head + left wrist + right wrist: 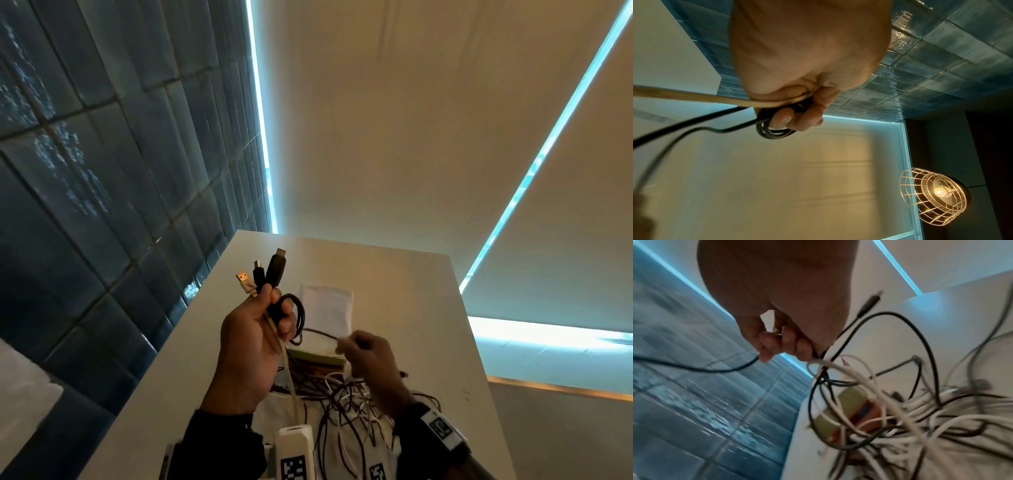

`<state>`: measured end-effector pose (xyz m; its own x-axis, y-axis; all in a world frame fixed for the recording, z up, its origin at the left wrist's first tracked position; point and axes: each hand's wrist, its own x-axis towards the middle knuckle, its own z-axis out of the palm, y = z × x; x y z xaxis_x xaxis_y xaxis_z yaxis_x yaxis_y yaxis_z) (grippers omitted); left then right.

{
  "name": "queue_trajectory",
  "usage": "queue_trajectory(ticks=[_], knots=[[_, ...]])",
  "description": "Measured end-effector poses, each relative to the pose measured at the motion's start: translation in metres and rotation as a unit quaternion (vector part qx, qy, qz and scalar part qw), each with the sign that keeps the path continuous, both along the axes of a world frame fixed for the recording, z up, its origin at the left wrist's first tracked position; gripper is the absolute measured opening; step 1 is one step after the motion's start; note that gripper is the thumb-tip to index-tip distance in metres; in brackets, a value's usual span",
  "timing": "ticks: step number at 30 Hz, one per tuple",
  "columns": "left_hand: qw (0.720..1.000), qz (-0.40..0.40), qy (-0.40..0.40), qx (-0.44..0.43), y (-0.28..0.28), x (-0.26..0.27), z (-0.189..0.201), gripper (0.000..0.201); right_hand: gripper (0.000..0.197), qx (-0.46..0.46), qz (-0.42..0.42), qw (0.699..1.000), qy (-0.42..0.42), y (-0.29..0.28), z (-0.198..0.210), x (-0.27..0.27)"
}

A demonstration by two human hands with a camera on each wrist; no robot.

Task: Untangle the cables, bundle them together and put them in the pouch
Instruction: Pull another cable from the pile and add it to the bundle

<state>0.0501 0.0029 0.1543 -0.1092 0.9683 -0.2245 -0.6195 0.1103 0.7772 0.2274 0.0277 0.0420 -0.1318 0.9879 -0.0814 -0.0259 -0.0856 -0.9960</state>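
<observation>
My left hand (260, 329) is raised above the table and grips three cables, their plugs (263, 272) sticking up out of the fist: a beige USB, a small black one and a long black one. A small black coil (774, 131) hangs by its fingers. My right hand (363, 349) pinches a thin black cable (715, 368) that runs toward the left hand. A tangle of black and white cables (346, 401) lies on the table below both hands. The white pouch (325, 310) lies flat farther back on the table.
The white table (411, 291) ends at a dark blue tiled wall (102, 205) on the left. A yellow-green box (851, 408) sits under the tangle. A white block with a black-and-white marker (294, 452) stands at the near edge. A caged lamp (935, 199) glows overhead.
</observation>
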Motion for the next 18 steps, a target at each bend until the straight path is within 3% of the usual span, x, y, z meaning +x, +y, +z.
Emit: queue_trajectory(ticks=[3,7,13,18], knots=[[0.999,0.007,0.033,-0.039,0.001,0.006,-0.002,0.030,0.018,0.037,-0.040,0.997,0.055,0.004,0.024,-0.005],[0.995,0.014,0.070,-0.065,0.002,0.016,-0.003,0.029,0.015,0.084,0.023,0.987,0.136,-0.003,0.052,-0.011],[0.995,0.005,0.068,-0.071,0.003,0.020,-0.001,0.028,0.017,0.093,0.111,0.981,0.127,-0.017,0.065,-0.016],[0.994,-0.076,0.021,-0.081,-0.001,0.018,0.002,0.031,0.008,0.096,0.139,0.979,0.111,-0.019,0.057,-0.015]])
